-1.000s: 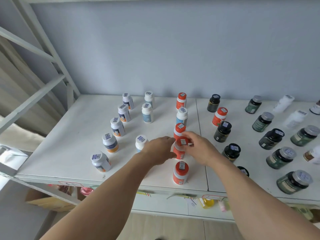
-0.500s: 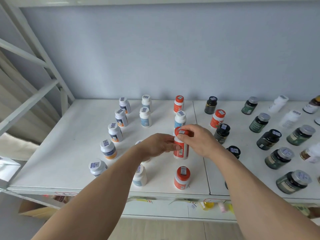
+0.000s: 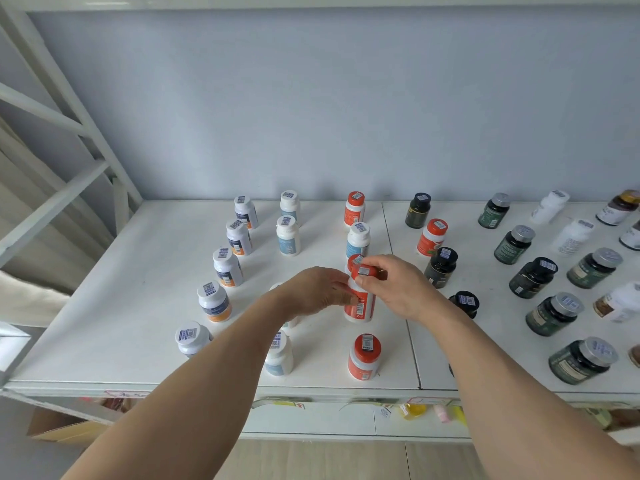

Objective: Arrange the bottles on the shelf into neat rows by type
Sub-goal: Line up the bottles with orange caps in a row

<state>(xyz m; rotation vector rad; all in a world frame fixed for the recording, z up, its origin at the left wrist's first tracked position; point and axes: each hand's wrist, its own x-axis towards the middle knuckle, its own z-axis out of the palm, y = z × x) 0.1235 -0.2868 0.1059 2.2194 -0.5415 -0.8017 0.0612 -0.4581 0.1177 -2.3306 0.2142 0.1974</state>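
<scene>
Orange-capped bottle (image 3: 360,299), held upright mid-shelf in both hands, just above or barely on the white shelf (image 3: 104,306) — contact not clear from this angle. Left hand (image 3: 317,289) wrapped around the body from the left side, fingers curled on the label; right hand (image 3: 398,289) pinching the orange cap from above with thumb and fingertips. Two-handed grip seemingly chosen to steady the bottle and square it up within the orange column, likely to set its spacing and label facing. Directly behind it, partly hidden by the hands, a second orange cap (image 3: 355,260); beyond that a white-capped blue-label bottle (image 3: 357,239), an apparent stray in this line, then an orange bottle (image 3: 354,208) at the wall. In front, near the shelf edge, another orange bottle (image 3: 364,356), in line with the held one. One more orange bottle (image 3: 431,237) standing off to the right among the dark ones, judged not yet sorted. To the left, a diagonal row of white bottles with dark labels (image 3: 227,266) and a shorter column of pale-blue-label bottles (image 3: 288,235), both already orderly. To the right, black-capped dark bottles (image 3: 441,266) and silver-capped green jars (image 3: 554,313) in loose rows. Task judged partway done, with the orange line in hand.
</scene>
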